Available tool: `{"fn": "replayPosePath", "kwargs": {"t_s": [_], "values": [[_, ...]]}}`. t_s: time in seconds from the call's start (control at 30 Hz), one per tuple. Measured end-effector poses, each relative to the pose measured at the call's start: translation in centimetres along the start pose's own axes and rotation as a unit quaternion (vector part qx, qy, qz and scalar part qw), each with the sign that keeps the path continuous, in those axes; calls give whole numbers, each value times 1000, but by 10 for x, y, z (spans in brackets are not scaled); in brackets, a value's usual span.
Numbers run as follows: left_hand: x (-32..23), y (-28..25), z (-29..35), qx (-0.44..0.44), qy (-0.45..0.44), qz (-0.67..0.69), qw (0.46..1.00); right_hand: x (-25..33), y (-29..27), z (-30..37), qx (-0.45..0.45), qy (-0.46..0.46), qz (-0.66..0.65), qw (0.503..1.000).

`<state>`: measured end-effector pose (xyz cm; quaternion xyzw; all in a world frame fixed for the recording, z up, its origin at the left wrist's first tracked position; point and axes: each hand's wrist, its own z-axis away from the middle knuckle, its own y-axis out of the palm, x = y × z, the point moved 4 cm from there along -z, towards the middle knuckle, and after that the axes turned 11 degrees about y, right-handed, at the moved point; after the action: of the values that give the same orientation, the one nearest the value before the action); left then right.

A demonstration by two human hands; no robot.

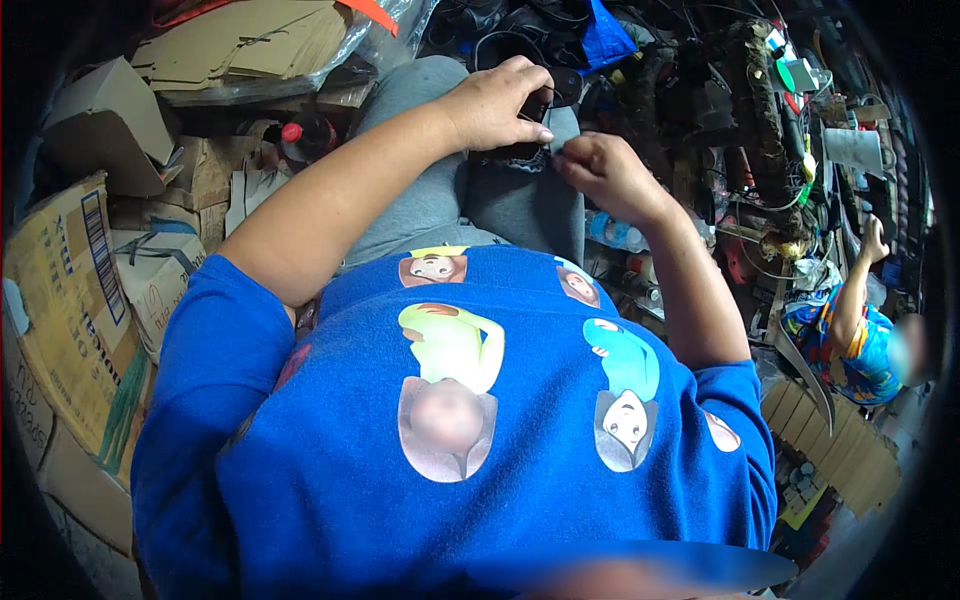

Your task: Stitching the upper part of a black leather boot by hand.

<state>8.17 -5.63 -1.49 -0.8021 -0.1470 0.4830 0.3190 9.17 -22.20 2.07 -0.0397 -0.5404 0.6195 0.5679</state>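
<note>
Black piece [500,157], exact kind hidden by shadow and fingers, over the right thigh, upward of centre, toward 12 o'clock. Near edge toward 6 o'clock, with a pale, frayed-looking border roughly along the 9-to-3 line; far end lost toward 12 o'clock against an equally dark heap, hence long axis impossible to tell with certainty.

Relative to the grip: under and within the arched left hand [500,100], thumb toward 3 o'clock at the near side, fingers bent over the far side, dark material between. Right hand [608,172] just beside, at 3 o'clock of the piece, fingers curled in tightly, thumb and forefinger toward the edge; cannot tell whether closed on anything.

Materials and shapes: soft grey cloth in the trousers [525,215]; smooth blue knit with printed cartoon figures in the shirt [545,400]. From the piece, at 9 o'clock, dark bottle with rounded red cap [292,132]; at 10, stiff flat brown cardboard [235,50]; at 1, crumpled blue plastic [606,40]; at 4, clear ribbed bottle [615,232].
</note>
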Motion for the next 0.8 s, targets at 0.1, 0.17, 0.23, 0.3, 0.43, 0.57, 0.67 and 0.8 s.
{"fn": "replayPosePath", "kwargs": {"t_s": [0.1, 0.17, 0.23, 0.3, 0.43, 0.57, 0.67, 0.8], "values": [[2, 0, -5, 41, -26, 9, 999, -9, 3, 18, -17, 4, -76, 997], [3, -4, -11, 57, -24, 10, 998, -8, 0, 27, -33, 14, -112, 993], [7, -4, -13, 60, 0, 0, 998, -7, -4, 28, -35, -10, -95, 995], [6, -8, -20, 82, 2, 5, 997, -11, -6, 31, -40, -30, -78, 996], [14, -8, -24, 127, 8, 42, 991, -13, -15, 25, -132, 2, -119, 984], [18, 3, -29, 172, -7, 134, 976, -15, -9, 2, -43, 70, -174, 981], [21, 4, -28, 177, -23, 163, 970, 1, 0, -2, 58, 116, -89, 988], [16, 1, -28, 166, -52, 154, 973, -6, 0, 9, 16, 38, -97, 994]]}}
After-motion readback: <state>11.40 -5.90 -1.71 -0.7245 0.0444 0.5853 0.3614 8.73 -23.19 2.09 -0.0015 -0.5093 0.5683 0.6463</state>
